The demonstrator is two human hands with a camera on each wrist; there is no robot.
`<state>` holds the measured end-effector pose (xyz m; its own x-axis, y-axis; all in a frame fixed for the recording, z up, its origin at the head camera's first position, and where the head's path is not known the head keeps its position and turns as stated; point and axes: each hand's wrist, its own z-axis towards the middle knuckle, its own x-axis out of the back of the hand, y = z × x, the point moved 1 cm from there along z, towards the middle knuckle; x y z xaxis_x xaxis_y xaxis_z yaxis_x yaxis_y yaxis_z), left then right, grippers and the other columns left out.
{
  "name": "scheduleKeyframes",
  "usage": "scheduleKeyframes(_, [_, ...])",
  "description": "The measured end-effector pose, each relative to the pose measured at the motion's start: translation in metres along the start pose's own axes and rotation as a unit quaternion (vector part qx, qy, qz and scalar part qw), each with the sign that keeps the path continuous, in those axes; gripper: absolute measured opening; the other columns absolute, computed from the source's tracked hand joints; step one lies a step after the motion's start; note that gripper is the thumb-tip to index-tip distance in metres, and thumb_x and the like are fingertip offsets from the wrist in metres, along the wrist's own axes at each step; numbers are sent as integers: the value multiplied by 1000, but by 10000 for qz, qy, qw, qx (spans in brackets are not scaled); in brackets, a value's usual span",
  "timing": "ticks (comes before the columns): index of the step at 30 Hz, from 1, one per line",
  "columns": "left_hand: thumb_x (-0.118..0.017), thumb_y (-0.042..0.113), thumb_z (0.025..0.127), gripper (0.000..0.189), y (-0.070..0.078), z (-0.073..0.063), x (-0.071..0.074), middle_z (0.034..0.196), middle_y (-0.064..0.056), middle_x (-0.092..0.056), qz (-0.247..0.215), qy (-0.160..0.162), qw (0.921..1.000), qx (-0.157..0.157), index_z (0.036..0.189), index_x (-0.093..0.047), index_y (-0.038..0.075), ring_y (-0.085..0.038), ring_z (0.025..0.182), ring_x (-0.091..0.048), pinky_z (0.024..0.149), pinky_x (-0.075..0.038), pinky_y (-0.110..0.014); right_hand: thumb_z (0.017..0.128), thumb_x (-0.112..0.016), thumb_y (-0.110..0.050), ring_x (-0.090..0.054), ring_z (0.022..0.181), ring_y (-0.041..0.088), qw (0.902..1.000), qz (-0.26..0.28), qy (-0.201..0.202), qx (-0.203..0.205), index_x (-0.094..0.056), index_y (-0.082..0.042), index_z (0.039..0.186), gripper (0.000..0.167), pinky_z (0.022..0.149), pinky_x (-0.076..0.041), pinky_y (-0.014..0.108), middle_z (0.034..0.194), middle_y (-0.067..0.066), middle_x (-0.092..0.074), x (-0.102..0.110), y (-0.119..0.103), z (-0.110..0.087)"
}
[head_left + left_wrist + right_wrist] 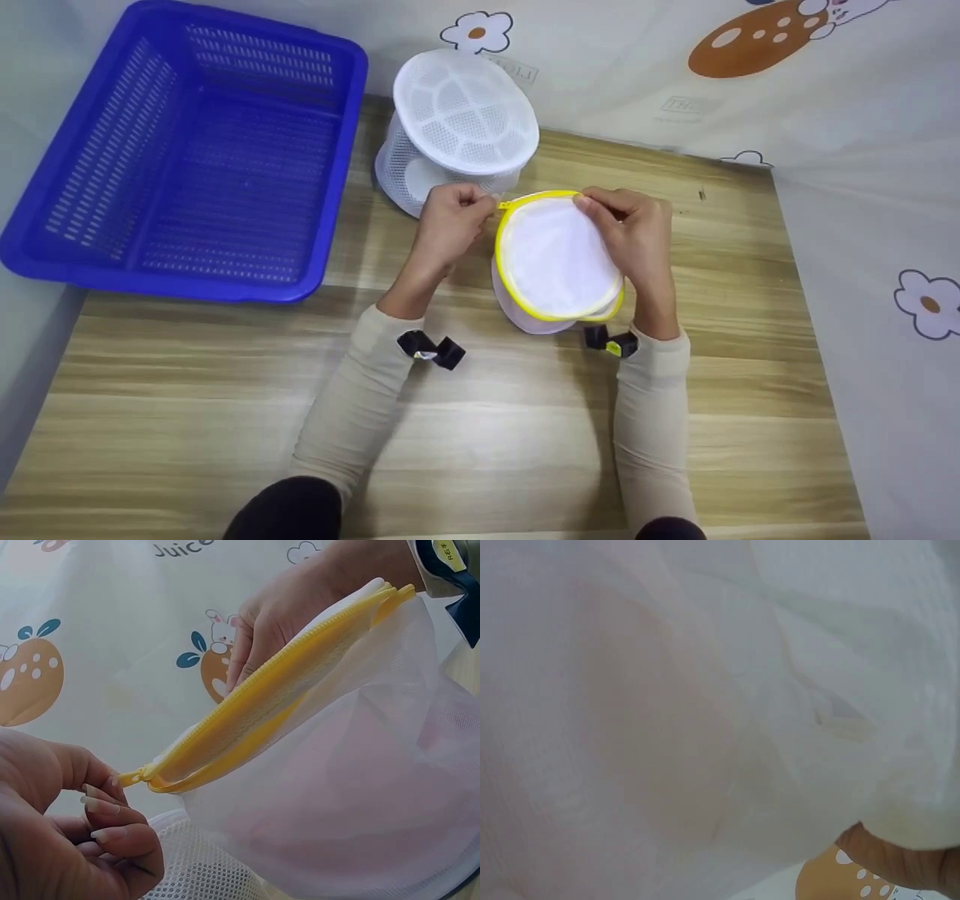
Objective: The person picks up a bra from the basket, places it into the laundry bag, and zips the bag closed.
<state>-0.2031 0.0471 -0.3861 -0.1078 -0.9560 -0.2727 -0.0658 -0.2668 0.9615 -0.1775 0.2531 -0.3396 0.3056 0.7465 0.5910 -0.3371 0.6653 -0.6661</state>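
A white mesh laundry bag [559, 255] with a yellow zipper [504, 262] round its round top stands on the table between the hands. My left hand [457, 225] pinches the yellow zipper pull [133, 778] at the upper left of the rim. On the far right of the rim, my right hand [630, 229] grips the edge between thumb and fingers. The two yellow bands part at the lower right of the rim. Something pinkish [337, 802] shows faintly through the mesh side. In the right wrist view, white mesh fabric [667, 727] hides most of the right hand.
Behind the left hand stands a second white mesh laundry bag [465, 112], cylindrical, its top tilted forward. A large blue plastic basket [341, 172] sits at the back left of the wooden table [480, 450]. A printed sheet [600, 90] runs along the back and right.
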Motion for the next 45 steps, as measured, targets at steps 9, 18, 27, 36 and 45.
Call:
scheduleKeyframes(9, [-57,-5,86,22,0,0,0,49,1,-37,-24,23,10000,52,65,-54,-3,-6,41,-31,40,-23,-18,84,-72,-3,-64,65,17,9998,51,-20,-172,-74,5,90,10,55,-47,14,82,16,-71,0,3,0])
scheduleKeyframes(18, [-56,-6,85,17,0,-1,0,50,1,-39,-34,64,9999,115,68,-55,-7,-6,41,-31,39,-24,-17,84,-72,-4,-66,67,18,9997,102,-33,-209,-74,4,90,10,56,-48,15,83,15,-71,0,4,1])
scheduleKeyframes(27, [-55,-7,85,24,0,0,0,51,1,-40,2,28,10000,36,62,-54,1,-6,41,-32,40,-26,-17,84,-72,-2,-67,68,21,9997,222,-30,-127,-74,6,89,10,56,-49,15,83,16,-70,1,3,1])
scheduleKeyframes(36, [-56,-6,84,22,-2,1,0,51,1,-41,181,86,9998,39,63,-55,0,-6,41,-33,40,-27,-17,84,-71,-3,-66,68,18,9995,172,-27,-247,-74,5,90,10,57,-49,15,84,16,-71,1,5,1])
scheduleKeyframes(45, [-56,-6,84,24,-1,0,0,51,1,-41,171,128,9997,88,61,-55,3,-7,40,-34,39,-29,-17,84,-72,-3,-66,67,17,9995,171,74,-246,-74,5,89,10,55,-48,15,82,16,-70,2,7,2])
